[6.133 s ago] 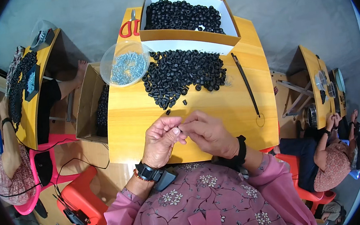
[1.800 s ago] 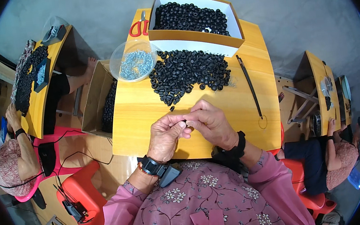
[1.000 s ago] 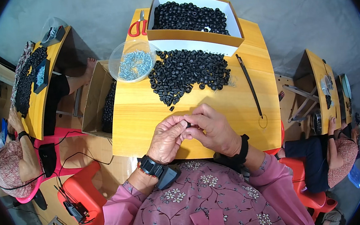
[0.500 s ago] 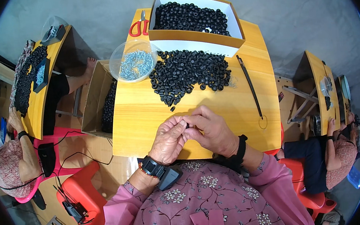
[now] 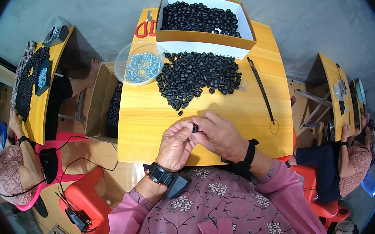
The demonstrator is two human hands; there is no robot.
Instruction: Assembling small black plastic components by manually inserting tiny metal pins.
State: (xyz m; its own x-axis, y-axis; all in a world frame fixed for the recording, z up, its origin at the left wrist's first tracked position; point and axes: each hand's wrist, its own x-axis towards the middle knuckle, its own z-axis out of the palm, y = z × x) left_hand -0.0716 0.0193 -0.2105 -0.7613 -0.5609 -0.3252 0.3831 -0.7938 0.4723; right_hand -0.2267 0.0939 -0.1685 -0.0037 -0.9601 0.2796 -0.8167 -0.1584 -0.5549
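Observation:
Both hands meet over the near edge of the wooden table (image 5: 151, 120). My left hand (image 5: 176, 143) pinches a small black plastic part (image 5: 195, 128), which shows between the fingertips. My right hand (image 5: 218, 134) is closed too, its thumb and fingers pressed against the same part. Just beyond the hands lies a heap of small black plastic parts (image 5: 197, 75), with one stray piece (image 5: 180, 113) at its near tip. To the left of the heap stands a clear round tub (image 5: 121, 64) holding small bluish metallic pieces (image 5: 143, 67).
Behind the heap, a box with a brown rim (image 5: 207, 37) holds black rounded caps (image 5: 198, 19). Red-handled scissors (image 5: 145, 29) lie beside it. A thin black stick (image 5: 260, 89) rests at the right. A cardboard carton (image 5: 98, 103) stands left of the table. People sit at side tables.
My right fingers have shifted slightly up and away, so the black part now shows more between the fingertips. My left hand has barely moved.

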